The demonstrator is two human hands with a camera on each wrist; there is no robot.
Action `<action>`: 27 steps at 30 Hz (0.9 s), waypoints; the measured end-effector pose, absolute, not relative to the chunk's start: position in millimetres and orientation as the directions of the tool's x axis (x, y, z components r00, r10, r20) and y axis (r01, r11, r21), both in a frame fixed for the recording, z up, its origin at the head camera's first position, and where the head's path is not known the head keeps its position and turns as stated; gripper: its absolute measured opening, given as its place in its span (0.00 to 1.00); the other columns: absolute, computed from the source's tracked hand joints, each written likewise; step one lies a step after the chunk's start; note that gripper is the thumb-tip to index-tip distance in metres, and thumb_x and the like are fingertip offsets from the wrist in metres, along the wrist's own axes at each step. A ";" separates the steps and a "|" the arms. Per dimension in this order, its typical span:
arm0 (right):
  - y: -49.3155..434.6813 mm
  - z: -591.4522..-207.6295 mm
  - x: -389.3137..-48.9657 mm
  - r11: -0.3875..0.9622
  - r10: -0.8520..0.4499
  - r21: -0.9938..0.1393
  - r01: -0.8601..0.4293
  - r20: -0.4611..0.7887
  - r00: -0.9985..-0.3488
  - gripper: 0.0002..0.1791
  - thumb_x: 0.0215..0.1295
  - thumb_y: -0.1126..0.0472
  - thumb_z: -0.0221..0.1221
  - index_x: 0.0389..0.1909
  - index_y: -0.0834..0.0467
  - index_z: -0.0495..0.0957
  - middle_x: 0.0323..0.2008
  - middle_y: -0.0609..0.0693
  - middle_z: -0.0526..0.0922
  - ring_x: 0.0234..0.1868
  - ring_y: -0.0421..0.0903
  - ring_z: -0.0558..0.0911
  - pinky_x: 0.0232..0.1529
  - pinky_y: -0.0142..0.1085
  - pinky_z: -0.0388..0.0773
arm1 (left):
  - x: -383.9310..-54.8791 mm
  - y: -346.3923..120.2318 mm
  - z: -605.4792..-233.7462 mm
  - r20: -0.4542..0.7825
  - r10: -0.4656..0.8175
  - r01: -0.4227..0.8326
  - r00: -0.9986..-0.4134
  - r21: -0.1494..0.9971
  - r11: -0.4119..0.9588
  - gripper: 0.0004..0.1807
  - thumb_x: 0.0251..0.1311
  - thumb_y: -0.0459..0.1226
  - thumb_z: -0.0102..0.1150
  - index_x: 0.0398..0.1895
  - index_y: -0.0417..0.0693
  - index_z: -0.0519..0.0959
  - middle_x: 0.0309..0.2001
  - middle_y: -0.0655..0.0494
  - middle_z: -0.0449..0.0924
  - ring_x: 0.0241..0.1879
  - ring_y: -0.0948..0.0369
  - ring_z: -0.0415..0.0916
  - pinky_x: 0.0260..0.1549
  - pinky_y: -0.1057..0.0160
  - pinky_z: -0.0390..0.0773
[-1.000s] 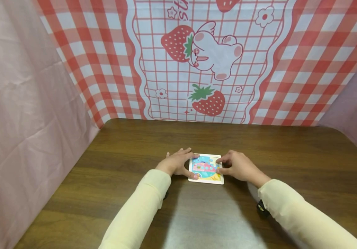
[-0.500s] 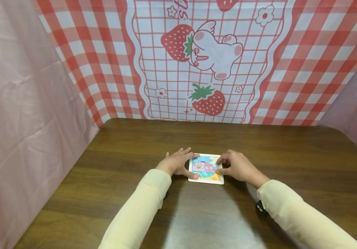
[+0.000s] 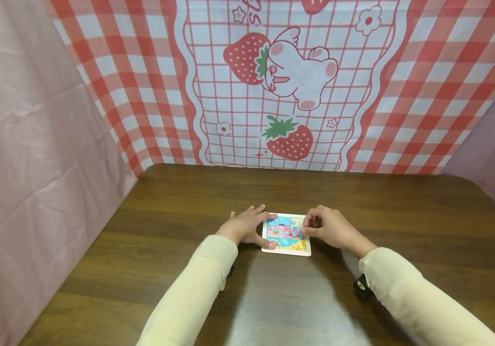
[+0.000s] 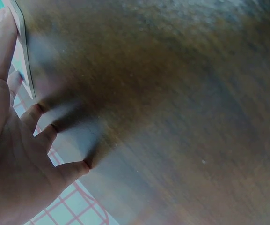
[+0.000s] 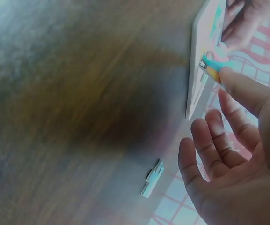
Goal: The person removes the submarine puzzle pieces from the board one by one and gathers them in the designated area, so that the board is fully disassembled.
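A square jigsaw board [image 3: 288, 252] with a white rim and a pink-and-blue sea picture lies on the table between my hands. My left hand [image 3: 245, 227] rests on the board's left side, thumb and index finger on the rim, the other fingers spread on the table. At the right side of the board, my right hand [image 3: 335, 229] pinches a jigsaw piece [image 5: 214, 65] between thumb and index finger. In the right wrist view that piece stands tilted up from the board. Its far side is hidden by the fingers.
Another small jigsaw piece [image 5: 153, 179] lies on the wooden table [image 3: 290, 298] beyond the right hand; the head view does not show it. A red checked cloth [image 3: 143, 96] hangs behind the table, and a pink curtain [image 3: 40, 168] at the left.
The right hand has lifted and drawn slightly right, its index finger more bent, and the jigsaw piece now tilts up from the board. The left hand has stayed in place.
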State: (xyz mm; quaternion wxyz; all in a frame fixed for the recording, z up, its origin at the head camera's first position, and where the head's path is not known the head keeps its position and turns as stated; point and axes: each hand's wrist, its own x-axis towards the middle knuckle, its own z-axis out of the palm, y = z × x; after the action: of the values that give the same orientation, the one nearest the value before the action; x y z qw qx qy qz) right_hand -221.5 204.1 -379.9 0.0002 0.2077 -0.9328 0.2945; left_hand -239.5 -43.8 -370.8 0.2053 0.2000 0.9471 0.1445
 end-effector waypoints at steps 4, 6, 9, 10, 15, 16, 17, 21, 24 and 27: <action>206.4 -379.1 -222.4 0.725 -0.398 -0.577 -0.376 0.094 -0.913 0.09 0.63 0.61 0.70 0.28 0.54 0.78 0.29 0.46 0.76 0.31 0.42 0.72 0.33 0.36 0.70 | -239.6 -43.3 -370.8 -0.333 0.437 0.318 -0.835 0.357 0.879 0.47 0.56 0.58 0.71 0.79 0.70 0.61 0.82 0.60 0.44 0.81 0.55 0.38 0.74 0.35 0.38; 206.4 -379.3 -223.3 0.721 -0.403 -0.588 -0.368 0.076 -0.912 0.09 0.63 0.61 0.70 0.29 0.54 0.78 0.28 0.45 0.76 0.31 0.41 0.72 0.34 0.35 0.70 | -239.9 -43.4 -370.7 -0.335 0.438 0.319 -0.834 0.354 0.879 0.47 0.56 0.58 0.71 0.79 0.70 0.61 0.82 0.60 0.44 0.81 0.54 0.38 0.74 0.34 0.39; 206.0 -378.6 -223.8 0.709 -0.417 -0.603 -0.366 0.060 -0.907 0.10 0.60 0.61 0.72 0.30 0.55 0.78 0.28 0.46 0.76 0.31 0.42 0.73 0.34 0.35 0.69 | -240.0 -43.3 -370.5 -0.338 0.439 0.322 -0.833 0.351 0.880 0.47 0.56 0.59 0.71 0.79 0.71 0.61 0.82 0.60 0.44 0.81 0.54 0.38 0.74 0.34 0.39; 206.0 -378.3 -224.0 0.707 -0.421 -0.603 -0.368 0.058 -0.905 0.11 0.59 0.62 0.73 0.30 0.55 0.78 0.28 0.46 0.76 0.31 0.42 0.73 0.34 0.35 0.69 | -239.9 -43.3 -370.4 -0.338 0.439 0.322 -0.833 0.350 0.880 0.47 0.56 0.59 0.71 0.79 0.71 0.60 0.82 0.60 0.44 0.81 0.54 0.38 0.74 0.34 0.39; 206.7 -376.2 -224.8 0.706 -0.439 -0.598 -0.380 0.052 -0.897 0.11 0.58 0.62 0.73 0.28 0.55 0.78 0.29 0.46 0.76 0.33 0.42 0.72 0.36 0.36 0.70 | -239.7 -43.7 -370.0 -0.339 0.436 0.319 -0.834 0.349 0.881 0.47 0.56 0.59 0.71 0.79 0.71 0.60 0.82 0.60 0.44 0.81 0.55 0.38 0.74 0.35 0.39; 207.0 -376.1 -225.1 0.708 -0.439 -0.595 -0.380 0.051 -0.897 0.10 0.58 0.62 0.73 0.28 0.55 0.79 0.28 0.46 0.76 0.32 0.42 0.72 0.36 0.36 0.70 | -239.8 -43.9 -370.1 -0.339 0.436 0.318 -0.834 0.351 0.881 0.47 0.56 0.59 0.71 0.79 0.71 0.61 0.82 0.60 0.44 0.81 0.55 0.38 0.74 0.35 0.39; 207.1 -375.8 -225.3 0.709 -0.437 -0.597 -0.376 0.046 -0.898 0.10 0.58 0.62 0.72 0.28 0.55 0.79 0.28 0.45 0.76 0.32 0.42 0.72 0.35 0.36 0.69 | -239.9 -44.1 -370.3 -0.338 0.438 0.319 -0.833 0.352 0.880 0.47 0.57 0.59 0.71 0.79 0.71 0.60 0.82 0.60 0.44 0.81 0.55 0.38 0.74 0.35 0.39; 207.9 -376.5 -225.9 0.710 -0.438 -0.606 -0.358 0.017 -0.899 0.08 0.59 0.62 0.71 0.28 0.56 0.80 0.26 0.45 0.76 0.30 0.41 0.72 0.33 0.36 0.68 | -240.5 -44.4 -370.9 -0.337 0.443 0.321 -0.830 0.360 0.876 0.47 0.57 0.58 0.70 0.79 0.71 0.60 0.82 0.60 0.43 0.81 0.55 0.37 0.74 0.35 0.38; 207.6 -378.0 -224.8 0.722 -0.449 -0.588 -0.365 0.003 -0.893 0.08 0.57 0.60 0.73 0.29 0.57 0.83 0.27 0.46 0.77 0.31 0.42 0.72 0.34 0.36 0.70 | -240.4 -44.3 -371.3 -0.338 0.445 0.322 -0.829 0.362 0.875 0.47 0.57 0.59 0.70 0.79 0.70 0.60 0.82 0.60 0.43 0.81 0.55 0.37 0.74 0.35 0.38; 206.1 -379.3 -223.6 0.740 -0.453 -0.549 -0.388 0.018 -0.891 0.08 0.53 0.59 0.76 0.29 0.56 0.86 0.31 0.46 0.78 0.34 0.42 0.74 0.37 0.38 0.72 | -240.2 -44.4 -371.7 -0.339 0.445 0.321 -0.829 0.362 0.875 0.47 0.57 0.59 0.70 0.79 0.70 0.60 0.82 0.60 0.43 0.81 0.55 0.37 0.74 0.35 0.38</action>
State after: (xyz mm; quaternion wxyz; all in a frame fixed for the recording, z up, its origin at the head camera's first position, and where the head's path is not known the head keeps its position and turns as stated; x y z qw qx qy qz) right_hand -223.6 206.1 -379.3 -0.0583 0.2260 -0.9310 0.2806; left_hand -240.2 -44.4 -371.7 0.2107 0.2027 0.9450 0.1464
